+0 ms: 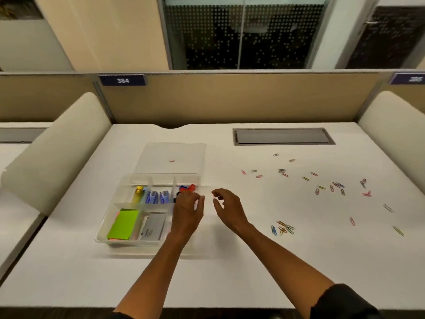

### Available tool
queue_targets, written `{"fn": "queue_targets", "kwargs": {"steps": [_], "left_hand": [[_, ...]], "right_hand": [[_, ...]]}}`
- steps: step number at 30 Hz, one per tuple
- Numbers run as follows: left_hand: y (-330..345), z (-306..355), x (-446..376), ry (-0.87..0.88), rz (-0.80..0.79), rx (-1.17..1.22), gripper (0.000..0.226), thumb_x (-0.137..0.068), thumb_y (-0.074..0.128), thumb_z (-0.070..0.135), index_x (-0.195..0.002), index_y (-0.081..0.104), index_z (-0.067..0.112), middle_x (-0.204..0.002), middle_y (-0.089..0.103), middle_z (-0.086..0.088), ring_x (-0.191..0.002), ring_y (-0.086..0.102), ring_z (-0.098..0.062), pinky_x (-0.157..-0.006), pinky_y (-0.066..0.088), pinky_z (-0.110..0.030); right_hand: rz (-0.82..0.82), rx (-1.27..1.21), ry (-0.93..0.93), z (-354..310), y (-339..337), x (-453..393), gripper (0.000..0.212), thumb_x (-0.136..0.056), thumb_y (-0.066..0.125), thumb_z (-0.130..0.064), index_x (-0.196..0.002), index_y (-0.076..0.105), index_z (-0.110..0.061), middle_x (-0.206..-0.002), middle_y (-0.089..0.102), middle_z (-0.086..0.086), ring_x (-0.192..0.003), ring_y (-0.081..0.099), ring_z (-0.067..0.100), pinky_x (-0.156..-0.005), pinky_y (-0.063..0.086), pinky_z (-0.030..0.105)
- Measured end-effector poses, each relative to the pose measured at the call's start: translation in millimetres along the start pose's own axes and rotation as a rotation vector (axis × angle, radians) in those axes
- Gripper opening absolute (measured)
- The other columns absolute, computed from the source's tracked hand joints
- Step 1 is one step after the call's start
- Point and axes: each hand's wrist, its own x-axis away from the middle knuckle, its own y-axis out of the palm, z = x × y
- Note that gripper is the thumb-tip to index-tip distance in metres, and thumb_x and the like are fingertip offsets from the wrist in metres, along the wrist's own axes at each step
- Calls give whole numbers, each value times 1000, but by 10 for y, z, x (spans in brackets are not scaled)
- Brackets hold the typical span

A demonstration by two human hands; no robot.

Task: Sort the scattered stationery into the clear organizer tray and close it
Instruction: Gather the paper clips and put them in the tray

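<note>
Tray: clear organizer tray [110,229] front-left on desk [230,272], lid [174,155] lying flat behind it.
Left hand [187,211]: over tray's right edge, fingers curled; contents not discernible.
Right hand [226,207]: just right of tray, fingers loosely spread, empty.
Paper clips [333,187]: scattered to the right; right hand nearer, closest cluster [282,227] just beside its forearm.

You get even, soft overhead light on the white desk [230,261] — only faint shadows under your arms. The whole frame is slightly soft, the wide lens bows the edges, and the window [243,38] behind is dark.
</note>
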Motion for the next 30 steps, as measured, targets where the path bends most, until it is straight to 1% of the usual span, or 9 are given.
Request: {"fn": "queue_targets", "kwargs": {"steps": [2, 5, 7, 9, 11, 13, 18, 24, 30], "left_hand": [[171, 135, 12, 103, -12, 11, 13, -87, 68, 20, -90, 68, 7, -92, 67, -8, -92, 61, -24, -82, 52, -39], [446, 326, 39, 213, -79, 46, 14, -86, 69, 21, -90, 67, 8, -90, 65, -6, -88, 59, -23, -78, 50, -34], [623, 414, 55, 235, -136, 50, 19, -86, 68, 24, -97, 66, 9, -98, 64, -6, -95, 58, -23, -82, 46, -29], [802, 487, 71, 248, -196, 31, 29, -86, 68, 27, -107, 65, 8, -108, 62, -8, -107, 55, -25, -89, 44, -29], [968, 542, 75, 215, -274, 4, 41, -87, 67, 32, -118, 61, 8, -124, 56, -12, -122, 48, -28, -98, 43, -35], [1150, 596, 49, 136, -373, -26, 51, -88, 62, 40, -129, 53, 11, -140, 45, -12, -136, 35, -27, -108, 36, -37], [1588, 712, -68, 63, -499, -167, 67, -91, 50, 53, -143, 36, 15, -155, 24, -14, -146, 15, -29, -119, 18, -43], [2075, 948, -219, 45, -460, -312, 74, -89, 47, 58, -146, 30, 14, -156, 20, -18, -145, 14, -34, -117, 19, -52], [2467, 1197, -409, -94, -385, -318, 80, -86, 49, 61, -148, 21, 18, -158, 5, -20, -146, 4, -37, -116, 12, -56]], "right_hand": [[56, 61, 54, 216, -178, 79, 31, -93, 57, -20, -124, 56, -17, -124, 59, 2, -112, 57, 16, -98, 47, 28], [184, 138, 128, 547, -485, 233, 37, -93, 58, -24, -129, 52, -16, -131, 54, 3, -121, 50, 19, -101, 40, 27], [265, 178, 194, 755, -699, 343, 41, -92, 59, -26, -130, 51, -15, -133, 52, 5, -123, 48, 22, -102, 39, 31], [328, 198, 281, 964, -921, 463, 46, -91, 59, -29, -133, 47, -16, -136, 47, 4, -125, 44, 22, -103, 39, 33], [372, 236, 358, 1186, -1140, 558, 52, -91, 59, -33, -137, 42, -16, -141, 42, 6, -129, 41, 24, -107, 36, 36], [378, 293, 463, 1434, -1379, 657, 58, -91, 56, -39, -141, 37, -16, -148, 34, 8, -135, 34, 26, -112, 31, 41], [424, 424, 630, 2036, -1990, 950, 64, -91, 52, -47, -144, 34, -15, -153, 28, 11, -142, 25, 28, -117, 22, 45], [508, 525, 733, 2617, -2681, 1111, 71, -91, 48, -53, -147, 27, -15, -157, 18, 10, -145, 17, 30, -118, 14, 51], [502, 537, 802, 3087, -3125, 1050, 79, -88, 47, -58, -150, 18, -16, -159, 10, 13, -146, 11, 32, -117, 12, 56]]}}
